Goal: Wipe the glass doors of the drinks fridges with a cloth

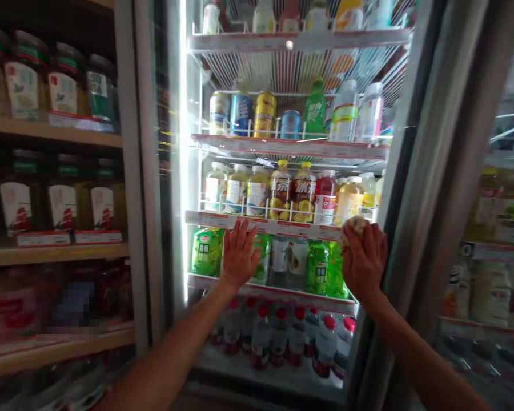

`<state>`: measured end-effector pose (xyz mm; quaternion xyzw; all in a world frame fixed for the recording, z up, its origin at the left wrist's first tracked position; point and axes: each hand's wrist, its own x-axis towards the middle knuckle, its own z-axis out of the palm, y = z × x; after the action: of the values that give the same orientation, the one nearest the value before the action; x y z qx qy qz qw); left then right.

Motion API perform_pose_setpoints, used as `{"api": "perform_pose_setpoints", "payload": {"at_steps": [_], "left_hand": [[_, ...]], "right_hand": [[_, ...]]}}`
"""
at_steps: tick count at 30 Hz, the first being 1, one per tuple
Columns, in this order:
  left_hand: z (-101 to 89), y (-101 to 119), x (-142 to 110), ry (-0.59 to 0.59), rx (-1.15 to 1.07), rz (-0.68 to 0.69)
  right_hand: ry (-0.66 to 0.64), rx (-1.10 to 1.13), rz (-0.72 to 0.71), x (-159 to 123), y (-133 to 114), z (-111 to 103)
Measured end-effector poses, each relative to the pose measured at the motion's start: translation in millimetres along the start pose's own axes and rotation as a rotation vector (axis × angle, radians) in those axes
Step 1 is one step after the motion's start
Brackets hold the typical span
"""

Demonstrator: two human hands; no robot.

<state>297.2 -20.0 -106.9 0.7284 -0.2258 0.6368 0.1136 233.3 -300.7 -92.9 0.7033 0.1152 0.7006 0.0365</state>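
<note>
while right hand [365, 264] grips crumpled beige cloth [353, 226] just beside silver metal upright [437, 142], left hand [241, 251] spreads open, fingertips before white-and-red shelf strip [297, 229] of lit drinks cooler [182, 171]; head view: wide free stretch between hands, more room left of left hand.

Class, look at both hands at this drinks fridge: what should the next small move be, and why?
Probably slide the right hand leftward with its bunched cloth: it is near the right side of the fridge, and the open left hand is well apart, leaving room between.
</note>
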Motion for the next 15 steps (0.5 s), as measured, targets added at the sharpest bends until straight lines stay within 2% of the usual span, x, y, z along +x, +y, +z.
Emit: {"api": "perform_pose_setpoints", "payload": {"at_steps": [2,4,5,7,9,12,15], "left_hand": [[-0.8,2,-1,-0.017,0.004,-0.01],[0.8,0,-2,-0.035,-0.004,-0.011],[1.9,-2,-2,-0.054,-0.012,-0.019],[3.1,-6,-4,-0.076,-0.036,-0.029],[0.6,-6,-4,-0.073,-0.075,-0.035],[-11.0,10,3,-0.011,-0.198,-0.096],[-24.5,43,18,0.014,-0.435,-0.119]], "right_hand": [[-0.159,0.104,-0.202,-7,-7,1],[-0.233,0.177,-0.348,-6,-12,3],[-0.199,0.172,-0.328,0,-12,5],[-0.03,0.127,-0.109,18,-9,11],[0.039,0.122,0.031,37,-11,20],[0.05,0.164,0.023,48,-37,33],[0.064,0.237,0.007,44,-75,40]]}}
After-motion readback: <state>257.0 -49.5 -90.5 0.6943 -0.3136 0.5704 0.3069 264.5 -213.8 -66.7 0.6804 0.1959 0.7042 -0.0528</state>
